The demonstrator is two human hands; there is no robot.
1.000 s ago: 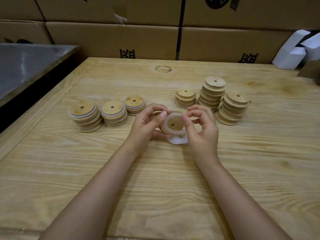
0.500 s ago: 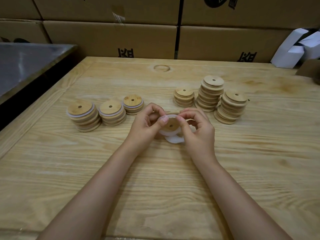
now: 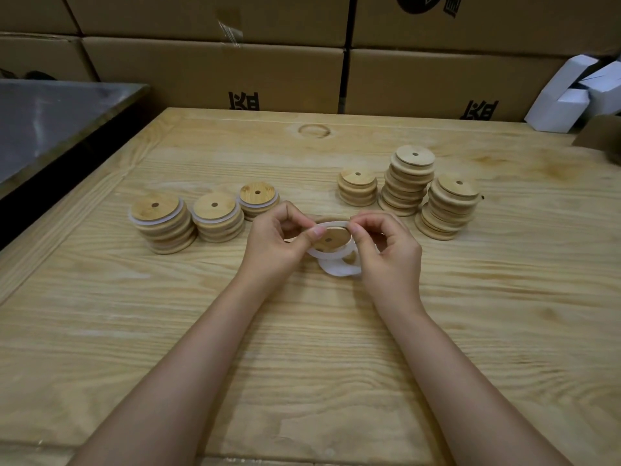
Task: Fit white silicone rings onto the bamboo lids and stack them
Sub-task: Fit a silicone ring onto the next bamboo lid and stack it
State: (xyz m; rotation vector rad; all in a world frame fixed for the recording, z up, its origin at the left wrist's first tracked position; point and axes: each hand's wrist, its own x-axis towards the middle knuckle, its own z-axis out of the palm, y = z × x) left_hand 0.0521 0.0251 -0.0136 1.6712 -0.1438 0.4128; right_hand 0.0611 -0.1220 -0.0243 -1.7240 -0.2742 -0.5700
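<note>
Between both hands sits a round bamboo lid (image 3: 332,239) with a small centre hole, a white silicone ring (image 3: 331,225) stretched round its rim. My left hand (image 3: 279,240) pinches the ring and lid at the left edge with thumb and fingers. My right hand (image 3: 386,250) pinches them at the right edge. Under the lid lie more white rings (image 3: 337,269) on the table. Left of my hands stand three stacks of ringed lids (image 3: 161,223), (image 3: 216,216), (image 3: 258,200). Right of them stand three stacks of bare lids (image 3: 358,186), (image 3: 408,179), (image 3: 448,210).
The work surface is a pale wooden table (image 3: 302,331). Cardboard boxes (image 3: 215,75) line its far edge. A grey metal surface (image 3: 50,119) lies to the left across a dark gap. White folded cartons (image 3: 571,92) sit at the far right.
Both hands have shifted their pinch round the rim, and the lid has tipped flatter as the ring is worked onto it. The stacks have not moved.
</note>
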